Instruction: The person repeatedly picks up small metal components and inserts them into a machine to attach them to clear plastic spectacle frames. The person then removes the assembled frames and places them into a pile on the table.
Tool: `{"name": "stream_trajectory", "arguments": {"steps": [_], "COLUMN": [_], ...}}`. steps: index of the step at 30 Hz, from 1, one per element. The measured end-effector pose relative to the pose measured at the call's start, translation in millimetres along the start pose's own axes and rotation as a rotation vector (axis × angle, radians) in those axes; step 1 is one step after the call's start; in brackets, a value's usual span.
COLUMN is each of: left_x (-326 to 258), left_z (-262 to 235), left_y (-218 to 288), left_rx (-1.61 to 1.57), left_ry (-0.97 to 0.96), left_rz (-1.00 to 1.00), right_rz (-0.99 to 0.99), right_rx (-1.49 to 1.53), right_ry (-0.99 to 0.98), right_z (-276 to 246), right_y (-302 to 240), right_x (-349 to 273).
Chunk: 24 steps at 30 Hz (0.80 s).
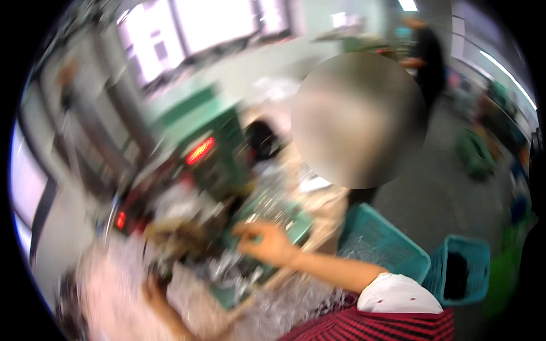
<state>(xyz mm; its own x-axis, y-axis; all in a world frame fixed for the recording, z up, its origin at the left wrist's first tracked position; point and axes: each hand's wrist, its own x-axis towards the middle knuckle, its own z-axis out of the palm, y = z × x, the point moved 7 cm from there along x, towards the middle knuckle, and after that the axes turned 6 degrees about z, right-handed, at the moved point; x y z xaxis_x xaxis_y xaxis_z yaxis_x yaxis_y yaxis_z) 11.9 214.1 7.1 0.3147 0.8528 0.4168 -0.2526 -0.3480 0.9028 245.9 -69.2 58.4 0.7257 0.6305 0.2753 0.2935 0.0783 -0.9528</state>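
My right hand (264, 243) reaches in from the right over a green tray (300, 228). Its fingers look loosely bent and apart, and I see nothing held in them. Clear shiny plastic pieces (270, 209) lie in the tray just beyond the hand. More clear pieces (224, 271) are heaped on a green surface below and left of it. At the lower left, my left hand (154, 291) is near a dark, blurred part of the bench equipment. Motion smears its fingers, so whether it holds anything is unclear.
A green machine box (219, 150) with a red lit display stands behind the bench. Clear plastic bags (284, 301) lie close to my body. Two teal baskets (384, 241) (465, 267) stand to the right. A person (426, 59) in dark clothes is farther back.
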Motion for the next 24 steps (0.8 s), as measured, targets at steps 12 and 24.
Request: {"name": "stream_trajectory", "arguments": {"steps": [12,24], "left_x": [-41,-107], "left_z": [71,134], "left_y": [168,144], "left_rx": [-0.168,0.346], "left_ry": [-0.211,-0.695], "left_rz": [0.537,1.037], "right_rz": [0.156,-0.003], "right_rx": [0.452,-0.198], "right_ry": [0.042,0.213], "right_z": [58,-33], "right_y": [-4,15], "right_x": [-1,15]}}
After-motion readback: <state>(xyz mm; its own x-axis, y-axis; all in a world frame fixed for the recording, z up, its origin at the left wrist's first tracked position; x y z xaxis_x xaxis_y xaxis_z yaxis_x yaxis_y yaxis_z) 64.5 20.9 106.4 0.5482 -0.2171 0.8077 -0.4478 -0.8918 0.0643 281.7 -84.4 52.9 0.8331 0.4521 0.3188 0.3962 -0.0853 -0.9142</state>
